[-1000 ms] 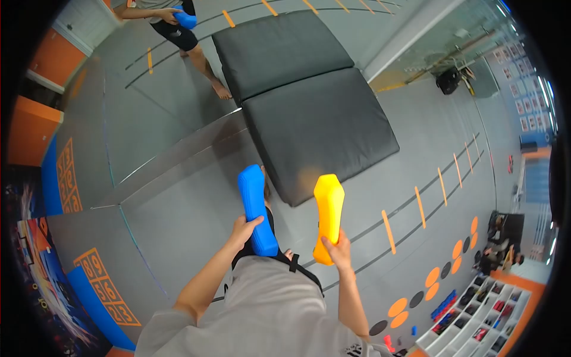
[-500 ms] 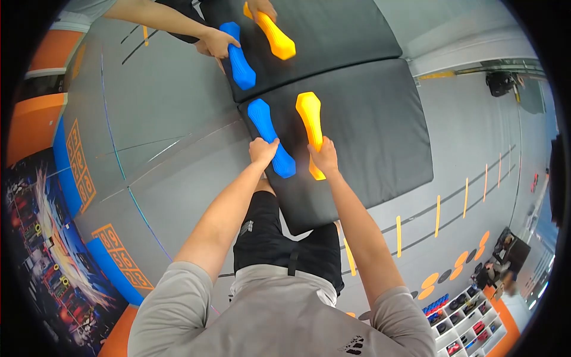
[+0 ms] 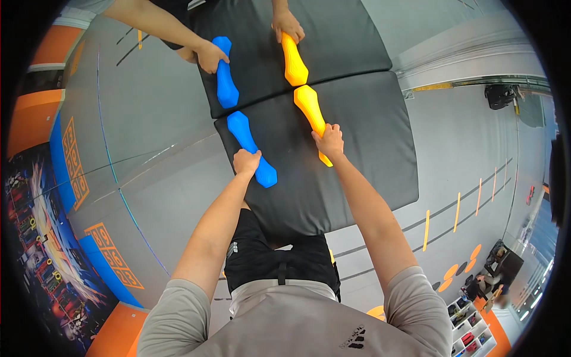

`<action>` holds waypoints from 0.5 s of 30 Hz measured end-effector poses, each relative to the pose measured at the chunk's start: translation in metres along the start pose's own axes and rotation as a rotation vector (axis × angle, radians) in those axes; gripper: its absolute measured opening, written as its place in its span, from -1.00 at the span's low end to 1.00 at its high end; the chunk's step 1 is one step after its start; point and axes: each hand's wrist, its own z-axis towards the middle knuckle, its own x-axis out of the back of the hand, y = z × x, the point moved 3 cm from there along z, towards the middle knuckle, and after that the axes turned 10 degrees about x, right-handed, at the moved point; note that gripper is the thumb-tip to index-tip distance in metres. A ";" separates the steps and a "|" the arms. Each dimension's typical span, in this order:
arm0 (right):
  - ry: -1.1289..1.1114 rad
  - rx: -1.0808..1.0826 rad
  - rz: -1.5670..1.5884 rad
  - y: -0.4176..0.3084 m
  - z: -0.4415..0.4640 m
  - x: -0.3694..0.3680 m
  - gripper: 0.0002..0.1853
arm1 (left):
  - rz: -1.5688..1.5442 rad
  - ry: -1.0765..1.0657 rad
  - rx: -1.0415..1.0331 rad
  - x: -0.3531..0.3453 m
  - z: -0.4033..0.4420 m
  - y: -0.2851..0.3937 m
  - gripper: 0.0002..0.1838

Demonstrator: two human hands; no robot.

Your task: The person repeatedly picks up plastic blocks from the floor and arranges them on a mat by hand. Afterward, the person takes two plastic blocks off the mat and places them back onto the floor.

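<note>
My left hand [image 3: 247, 162] is wrapped round the middle of a blue dumbbell-shaped block [image 3: 241, 129] over the near black mat [image 3: 357, 143]. My right hand [image 3: 330, 141] grips the lower part of a yellow block [image 3: 308, 102] of the same shape. Beyond them, another person's hand [image 3: 209, 56] holds a second blue block [image 3: 226, 86], and that person's other hand [image 3: 288, 25] holds a second yellow block [image 3: 295, 66]. The far ends of my blocks are close to the near ends of theirs; whether they touch, I cannot tell.
A far black mat [image 3: 339, 35] adjoins the near one. On the right are orange floor strips [image 3: 457, 212], a white shoe rack [image 3: 476, 333] and a seated person [image 3: 491, 279]. A black bag [image 3: 499, 95] lies at the upper right. A glass or mirror-like wall edge runs along the left.
I have leaned over the mat, and both my blocks have moved forward onto or over it. The other person's blocks have come close to mine, and their yellow block has swung more upright in view.
</note>
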 end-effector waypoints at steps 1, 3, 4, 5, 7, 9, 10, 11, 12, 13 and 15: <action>-0.054 -0.027 -0.021 -0.002 0.001 0.006 -0.36 | 0.010 0.015 0.010 0.001 -0.003 0.001 -0.47; -0.104 -0.071 -0.022 -0.003 0.000 0.012 -0.32 | -0.009 -0.031 0.050 -0.003 -0.003 -0.002 -0.36; -0.099 -0.086 -0.005 -0.001 -0.001 0.013 -0.30 | -0.040 -0.010 0.031 -0.010 0.001 -0.008 -0.32; -0.093 -0.102 0.012 0.002 -0.004 0.013 -0.28 | -0.072 0.010 0.010 -0.016 0.005 -0.014 -0.27; -0.014 -0.051 0.039 0.010 -0.020 0.009 -0.19 | -0.140 0.033 -0.034 -0.019 0.001 -0.021 -0.17; 0.160 0.011 0.078 0.020 -0.048 0.003 -0.15 | -0.209 0.120 -0.131 -0.022 -0.008 -0.031 -0.19; 0.204 0.041 0.128 0.024 -0.068 0.001 -0.19 | -0.252 0.165 -0.207 -0.025 -0.012 -0.041 -0.22; 0.248 0.072 0.177 0.029 -0.091 -0.002 -0.22 | -0.295 0.209 -0.283 -0.027 -0.021 -0.050 -0.25; 0.272 0.119 0.284 0.037 -0.115 -0.008 -0.23 | -0.360 0.154 -0.296 -0.018 -0.043 -0.052 -0.30; 0.297 0.168 0.392 0.046 -0.140 -0.014 -0.24 | -0.422 0.099 -0.310 -0.006 -0.066 -0.056 -0.34; 0.311 0.199 0.628 0.060 -0.196 -0.025 -0.31 | -0.446 0.041 -0.421 -0.002 -0.096 -0.076 -0.43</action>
